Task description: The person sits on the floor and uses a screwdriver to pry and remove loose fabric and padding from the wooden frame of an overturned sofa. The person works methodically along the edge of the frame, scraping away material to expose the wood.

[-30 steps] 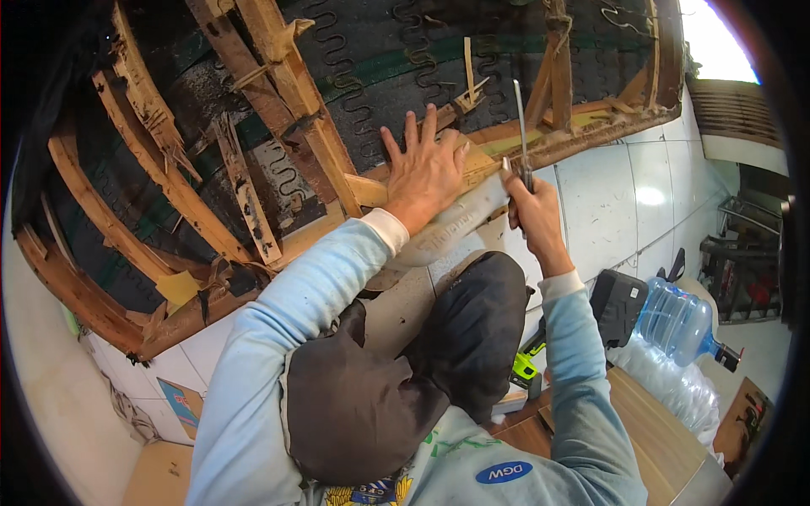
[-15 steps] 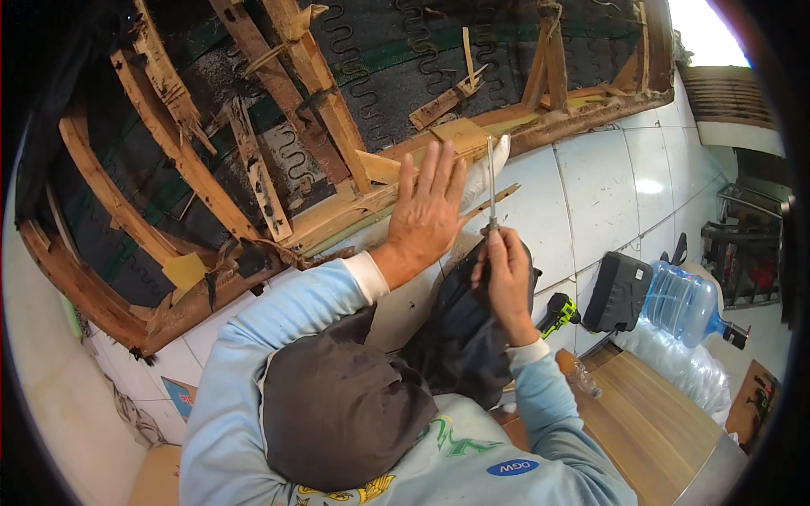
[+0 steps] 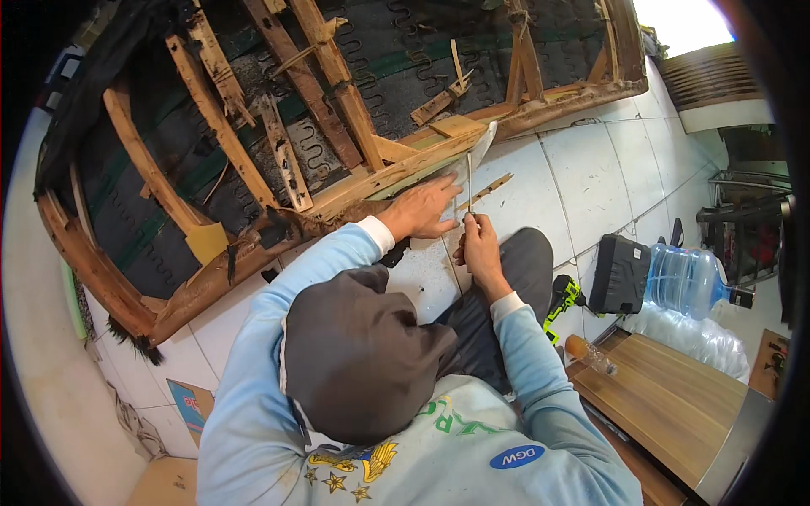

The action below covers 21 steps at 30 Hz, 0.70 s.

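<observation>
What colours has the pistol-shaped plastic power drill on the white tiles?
The drill is lime green and black, clearest in the head view.

left hand slid off wooden frame to below its edge | right hand with screwdriver drew back toward body | plastic bottle came into view

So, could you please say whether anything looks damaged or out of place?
Yes: upper left in the frame, one slat ends in jagged splinters, as if snapped; a ragged strip lies on the tiles beyond the right hand, like debris.
</observation>
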Each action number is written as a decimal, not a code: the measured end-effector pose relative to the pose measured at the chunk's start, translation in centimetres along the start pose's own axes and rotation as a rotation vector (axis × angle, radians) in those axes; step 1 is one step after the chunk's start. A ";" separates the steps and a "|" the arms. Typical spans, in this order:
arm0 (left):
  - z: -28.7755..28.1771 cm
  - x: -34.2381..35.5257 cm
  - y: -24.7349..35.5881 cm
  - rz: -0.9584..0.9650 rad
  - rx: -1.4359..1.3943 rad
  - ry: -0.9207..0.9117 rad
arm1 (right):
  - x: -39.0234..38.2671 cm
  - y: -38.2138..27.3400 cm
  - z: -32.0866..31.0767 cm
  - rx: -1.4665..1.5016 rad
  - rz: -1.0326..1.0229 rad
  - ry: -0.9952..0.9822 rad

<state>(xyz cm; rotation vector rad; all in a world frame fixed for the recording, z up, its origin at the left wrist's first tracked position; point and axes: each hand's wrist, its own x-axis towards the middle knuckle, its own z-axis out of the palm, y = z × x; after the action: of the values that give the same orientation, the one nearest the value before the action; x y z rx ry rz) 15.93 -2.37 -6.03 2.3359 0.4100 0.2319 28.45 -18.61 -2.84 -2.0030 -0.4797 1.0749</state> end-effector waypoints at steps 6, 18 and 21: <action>-4.1 -0.1 3.3 -0.035 0.201 0.162 | -0.3 0.6 -1.0 0.052 -0.015 0.011; -5.4 1.9 1.5 -0.309 0.478 0.473 | 3.5 4.2 -0.7 -0.077 -0.376 0.202; -5.3 3.3 2.2 -0.340 0.424 0.460 | 4.6 3.7 0.2 -0.052 -0.338 0.231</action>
<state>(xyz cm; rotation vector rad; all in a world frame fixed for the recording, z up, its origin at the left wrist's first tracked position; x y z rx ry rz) 17.99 0.79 -0.58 2.5562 1.1671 0.5644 30.75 -17.89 -8.25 -1.9707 -0.6966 0.6229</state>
